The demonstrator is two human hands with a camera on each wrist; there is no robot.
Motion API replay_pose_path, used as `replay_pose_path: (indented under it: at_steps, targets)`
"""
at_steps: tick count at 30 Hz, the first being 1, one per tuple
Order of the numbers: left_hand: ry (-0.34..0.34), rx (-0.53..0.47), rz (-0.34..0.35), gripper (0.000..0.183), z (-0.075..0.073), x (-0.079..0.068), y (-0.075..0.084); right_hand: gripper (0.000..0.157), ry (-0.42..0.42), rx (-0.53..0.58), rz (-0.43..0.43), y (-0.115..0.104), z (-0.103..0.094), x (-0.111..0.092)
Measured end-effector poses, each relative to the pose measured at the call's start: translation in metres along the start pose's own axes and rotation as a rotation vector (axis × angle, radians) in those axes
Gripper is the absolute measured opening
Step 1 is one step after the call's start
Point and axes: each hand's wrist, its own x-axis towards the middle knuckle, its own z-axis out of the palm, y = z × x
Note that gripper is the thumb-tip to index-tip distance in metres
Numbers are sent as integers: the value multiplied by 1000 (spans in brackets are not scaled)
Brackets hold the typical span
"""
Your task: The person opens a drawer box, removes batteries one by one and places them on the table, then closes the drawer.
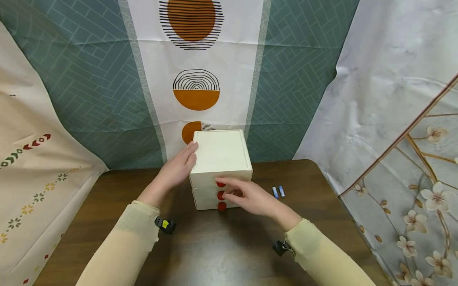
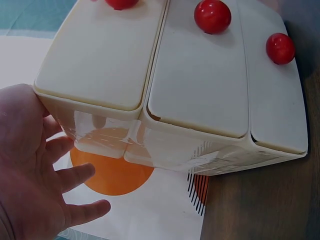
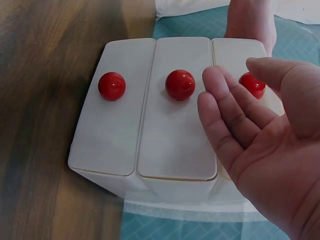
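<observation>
A small white drawer cabinet (image 1: 222, 153) with three stacked drawers stands on the table, each drawer front bearing a round red knob. My left hand (image 1: 177, 167) rests against the cabinet's upper left side, its fingers spread and extended in the left wrist view. In front of the drawers, my right hand (image 1: 255, 198) reaches in from the right with fingers slightly bent. Its fingertips are right at the top knob (image 3: 251, 85), which shows between thumb and fingers. The middle knob (image 3: 180, 85) and bottom knob (image 3: 112, 86) are free of the hand.
Two small blue-and-white cylinders (image 1: 278, 192) lie on the brown wooden table (image 1: 214, 250) to the right of the cabinet. Patterned cloth (image 1: 300, 79) hangs behind it, with more cloth along both sides.
</observation>
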Motion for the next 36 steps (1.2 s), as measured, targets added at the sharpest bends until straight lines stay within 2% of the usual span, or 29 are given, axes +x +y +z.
replay_pose_path:
  at_steps: [7,19,25,36]
  targets:
    - [10,0,-19,62,1,1,-1,56,-40,64,-5,3,3,-3]
    - [11,3,-19,62,1,-1,-3,37,-67,42,24,8,9,-2]
    - [13,-2,-21,62,0,-1,-1,39,-47,-12,41,16,12,0]
    - [8,-3,-25,62,1,-1,3,51,-68,-11,80,25,20,4]
